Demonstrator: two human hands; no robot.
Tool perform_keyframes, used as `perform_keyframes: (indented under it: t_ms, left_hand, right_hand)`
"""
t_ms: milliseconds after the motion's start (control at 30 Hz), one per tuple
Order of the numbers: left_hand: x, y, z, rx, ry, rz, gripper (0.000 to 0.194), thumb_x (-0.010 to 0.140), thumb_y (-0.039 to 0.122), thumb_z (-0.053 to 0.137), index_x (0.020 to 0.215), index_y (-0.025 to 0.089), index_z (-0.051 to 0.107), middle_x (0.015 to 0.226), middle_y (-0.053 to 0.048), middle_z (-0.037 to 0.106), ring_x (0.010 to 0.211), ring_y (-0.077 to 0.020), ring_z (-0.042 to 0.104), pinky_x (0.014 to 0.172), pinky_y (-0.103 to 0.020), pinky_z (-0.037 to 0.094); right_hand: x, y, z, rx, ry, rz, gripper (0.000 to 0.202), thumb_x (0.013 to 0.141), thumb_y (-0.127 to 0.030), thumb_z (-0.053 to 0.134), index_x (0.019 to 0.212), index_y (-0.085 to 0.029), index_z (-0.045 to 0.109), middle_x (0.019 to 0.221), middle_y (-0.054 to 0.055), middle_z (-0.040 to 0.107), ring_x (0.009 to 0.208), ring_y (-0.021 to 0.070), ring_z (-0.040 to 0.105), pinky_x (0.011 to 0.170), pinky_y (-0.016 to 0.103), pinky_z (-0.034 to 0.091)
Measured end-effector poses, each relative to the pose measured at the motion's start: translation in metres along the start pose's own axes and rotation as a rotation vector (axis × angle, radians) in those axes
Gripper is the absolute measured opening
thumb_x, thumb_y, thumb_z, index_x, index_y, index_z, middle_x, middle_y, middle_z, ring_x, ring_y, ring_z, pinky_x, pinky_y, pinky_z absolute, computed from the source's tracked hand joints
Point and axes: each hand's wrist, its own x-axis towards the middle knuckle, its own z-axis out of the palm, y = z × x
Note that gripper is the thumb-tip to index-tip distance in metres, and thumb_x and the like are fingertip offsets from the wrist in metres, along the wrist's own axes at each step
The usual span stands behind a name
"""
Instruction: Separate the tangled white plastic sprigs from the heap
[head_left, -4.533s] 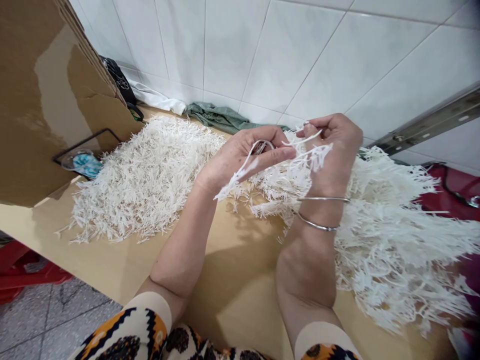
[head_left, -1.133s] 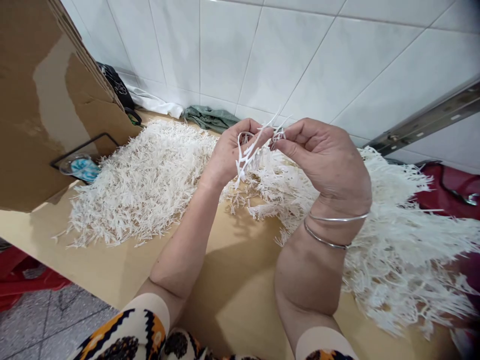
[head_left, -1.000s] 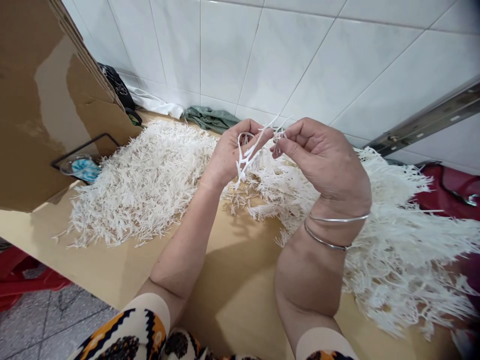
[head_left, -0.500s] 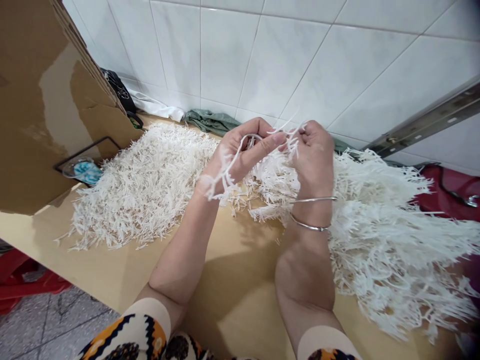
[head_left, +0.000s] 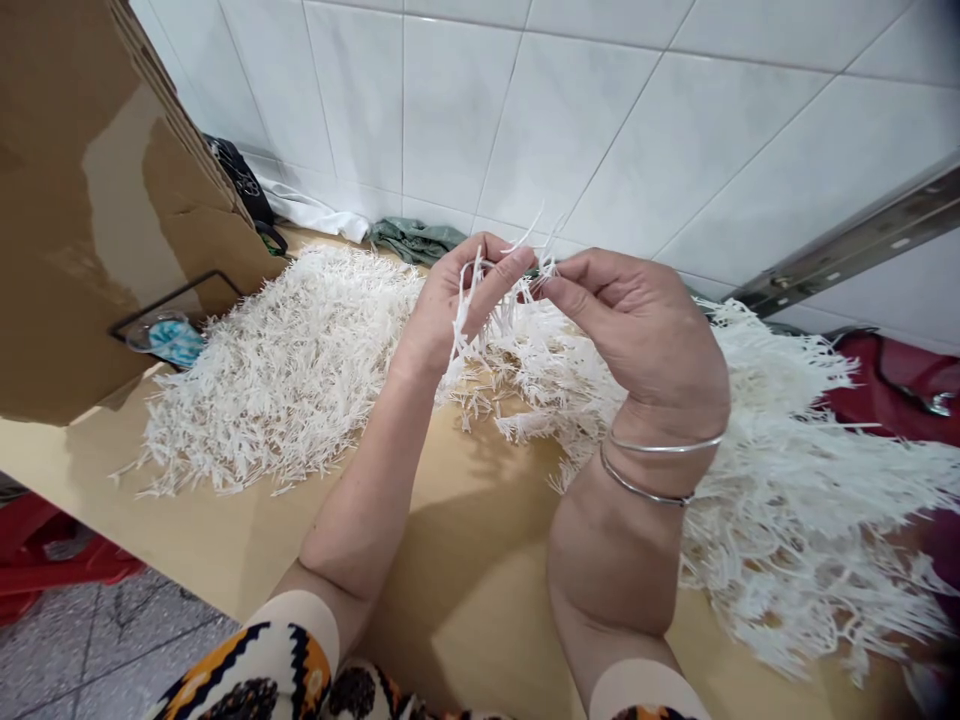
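Thin white branched plastic sprigs (head_left: 463, 310) hang from my left hand (head_left: 469, 295), pinched between thumb and fingers. Close beside it, my right hand (head_left: 637, 320) is turned inward, thumb and forefinger pinching the small white tips (head_left: 549, 262) of a sprig. Both hands are raised above the table, fingertips nearly meeting. Behind and below them lies a loose heap of white sprigs (head_left: 577, 375). To the left spreads a broad pile of short white pieces (head_left: 300, 350); to the right, a pile of longer white sprigs (head_left: 795, 480).
A large cardboard box (head_left: 67, 230) stands at the left, a clear cup with blue and white contents (head_left: 174, 342) by it. Green cloth (head_left: 416, 240) lies along the tiled wall (head_left: 465, 110). A dark red bag (head_left: 885, 390) is at right, a red stool (head_left: 60, 560) at lower left.
My right hand has rotated at the wrist, its back turning toward me and outward to the right. My left hand has shifted slightly left, the sprigs now hanging more upright.
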Motion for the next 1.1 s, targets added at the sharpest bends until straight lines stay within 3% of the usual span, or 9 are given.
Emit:
perform_keyframes:
  t_ms: [200,400,533,633,733,833,933,1000,1100]
  left_hand:
    - [0.001,-0.003,0.003,0.135,-0.071,-0.008,0.037,0.092,0.048,0.078,0.076,0.021,0.059,0.065,0.004,0.048,0.063,-0.0094,0.043,0.060,-0.026,0.036]
    - [0.007,-0.023,0.005,0.182,-0.075,-0.001,0.041,0.088,0.056,0.078,0.075,0.023,0.058,0.065,0.003,0.048,0.063,-0.0119,0.040,0.060,-0.029,0.031]
    - [0.000,-0.009,0.007,0.120,-0.112,-0.006,0.042,0.086,0.055,0.081,0.074,0.022,0.057,0.064,0.004,0.045,0.061,-0.0100,0.037,0.059,-0.028,0.029]
    - [-0.009,0.009,0.012,0.048,-0.204,-0.050,0.035,0.092,0.052,0.077,0.085,0.021,0.064,0.075,0.002,0.056,0.064,-0.0075,0.038,0.062,-0.026,0.033]
    - [-0.011,0.011,0.016,0.015,-0.181,-0.061,0.039,0.091,0.056,0.077,0.084,0.020,0.063,0.073,0.001,0.055,0.063,-0.0077,0.042,0.061,-0.026,0.038]
    - [-0.006,0.001,0.017,0.006,-0.116,-0.054,0.032,0.097,0.051,0.072,0.091,0.020,0.066,0.073,0.000,0.056,0.067,-0.0097,0.050,0.064,-0.027,0.045]
    - [0.001,-0.011,0.014,0.005,-0.059,-0.044,0.019,0.102,0.038,0.063,0.104,0.020,0.070,0.079,0.000,0.059,0.071,-0.0106,0.056,0.067,-0.026,0.048]
    - [0.004,-0.016,0.011,0.005,-0.035,-0.016,0.018,0.101,0.034,0.061,0.110,0.022,0.072,0.082,0.000,0.061,0.072,-0.0110,0.056,0.068,-0.026,0.048]
    - [0.007,-0.019,0.007,-0.014,-0.003,0.039,0.019,0.098,0.033,0.066,0.113,0.024,0.072,0.086,-0.001,0.063,0.074,-0.0121,0.058,0.071,-0.027,0.050]
  right_hand:
    - [0.013,0.011,0.015,-0.316,0.242,0.038,0.025,0.099,-0.024,0.062,0.075,-0.025,0.061,0.071,-0.001,0.065,0.071,0.0180,0.058,0.076,0.035,0.044]
    - [0.022,0.023,0.033,-0.433,0.300,0.125,0.025,0.099,-0.024,0.055,0.074,-0.027,0.051,0.070,0.001,0.053,0.073,0.0221,0.053,0.079,0.038,0.040]
    - [0.028,0.042,0.033,-0.460,0.326,0.145,0.029,0.096,-0.018,0.053,0.070,-0.027,0.045,0.066,0.000,0.048,0.069,0.0208,0.050,0.078,0.039,0.042]
    - [0.031,0.057,0.025,-0.460,0.388,0.216,0.034,0.093,-0.015,0.056,0.065,-0.027,0.042,0.060,-0.002,0.045,0.065,0.0190,0.047,0.075,0.038,0.042]
    - [0.029,0.058,0.016,-0.356,0.381,0.138,0.030,0.094,-0.019,0.057,0.066,-0.026,0.049,0.062,-0.001,0.055,0.064,0.0174,0.051,0.072,0.037,0.043]
    - [0.021,0.047,0.008,-0.224,0.191,0.085,0.026,0.094,-0.024,0.061,0.068,-0.024,0.061,0.067,-0.001,0.065,0.061,0.0156,0.054,0.069,0.036,0.046]
    - [0.014,0.036,0.001,-0.167,0.054,0.062,0.015,0.093,-0.027,0.066,0.081,-0.026,0.075,0.087,0.001,0.078,0.081,0.0192,0.068,0.082,0.039,0.054]
    - [0.009,0.030,-0.004,-0.168,0.081,0.071,0.013,0.094,-0.031,0.067,0.093,-0.027,0.080,0.097,0.002,0.081,0.094,0.0224,0.071,0.091,0.044,0.056]
    - [0.003,0.020,-0.010,-0.143,0.166,0.074,0.023,0.101,-0.041,0.062,0.098,-0.027,0.081,0.096,0.004,0.080,0.094,0.0229,0.073,0.096,0.047,0.058]
